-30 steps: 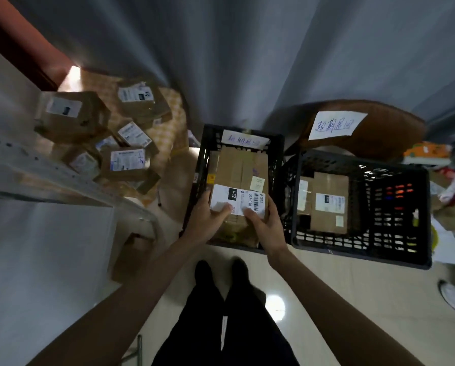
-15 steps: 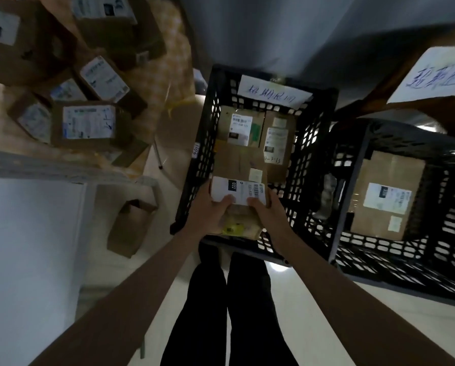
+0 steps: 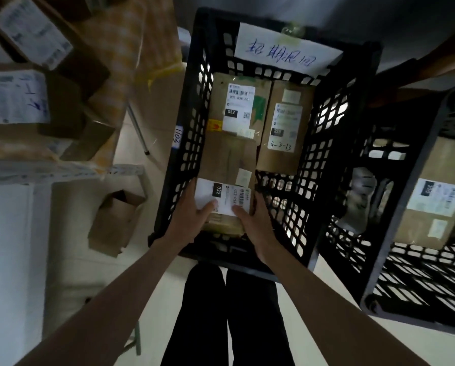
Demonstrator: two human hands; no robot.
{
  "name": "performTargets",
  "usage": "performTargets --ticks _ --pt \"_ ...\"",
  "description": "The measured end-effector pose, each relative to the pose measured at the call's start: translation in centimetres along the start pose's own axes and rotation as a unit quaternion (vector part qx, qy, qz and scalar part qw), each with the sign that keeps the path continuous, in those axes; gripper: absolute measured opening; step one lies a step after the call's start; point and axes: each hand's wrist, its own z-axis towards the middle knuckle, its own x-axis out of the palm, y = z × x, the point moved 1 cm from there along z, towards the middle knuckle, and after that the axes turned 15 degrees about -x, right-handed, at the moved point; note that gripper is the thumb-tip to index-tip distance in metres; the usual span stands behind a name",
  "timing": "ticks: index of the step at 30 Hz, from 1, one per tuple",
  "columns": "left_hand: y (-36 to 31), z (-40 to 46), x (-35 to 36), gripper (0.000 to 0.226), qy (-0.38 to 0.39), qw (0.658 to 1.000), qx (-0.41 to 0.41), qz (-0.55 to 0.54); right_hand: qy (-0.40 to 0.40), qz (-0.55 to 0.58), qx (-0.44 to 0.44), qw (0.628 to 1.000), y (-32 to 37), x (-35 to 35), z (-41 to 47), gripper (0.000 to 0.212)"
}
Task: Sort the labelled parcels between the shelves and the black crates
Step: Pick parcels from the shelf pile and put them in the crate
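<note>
— What are the hands holding?
— The left hand (image 3: 192, 220) and right hand (image 3: 255, 225) grip the parcel (image 3: 227, 178) from each side, fingers hidden under it.
— Where?
— Inside the near end of the black crate (image 3: 184, 143), long axis pointing away, its label (image 3: 221, 198) blurred.

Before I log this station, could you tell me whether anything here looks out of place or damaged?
One thing: a small open box lies tipped on the floor left of the crate, apart from the stacked parcels. The parcel that both hands hold looks intact.
</note>
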Motion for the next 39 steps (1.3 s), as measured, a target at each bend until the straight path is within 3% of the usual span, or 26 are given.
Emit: performTargets --ticks 4,14,25,30,34,39 --pt "1.2 1.5 0.5 0.081 0.003 0.998 0.005 0.067 -0.011 -0.020 -0.015 1.000 -2.0 1.1 0.2 0.067" --pt "3.8 5.2 1.6 0.117 -0.001 0.988 0.007 0.152 -0.017 -0.124 -0.017 0.992 -4.9 2.9 3.7 0.063" --pt "5.2 7.6 4.2 0.103 -0.097 0.961 -0.025 0.257 0.016 -0.152 -0.038 0.987 -8.4 4.3 6.4 0.068" --pt "5.6 7.7 4.9 0.098 -0.133 0.935 -0.006 0.328 0.027 -0.193 -0.034 0.980 -9.1 4.1 7.4 0.057" --pt "3.7 6.7 3.7 0.090 -0.119 0.939 -0.054 0.319 0.072 -0.257 -0.027 0.963 -7.4 2.8 6.9 0.058" --pt "0.5 2.6 1.3 0.060 -0.099 0.936 -0.007 0.337 0.071 -0.298 -0.062 0.950 -1.7 1.4 4.1 0.063"
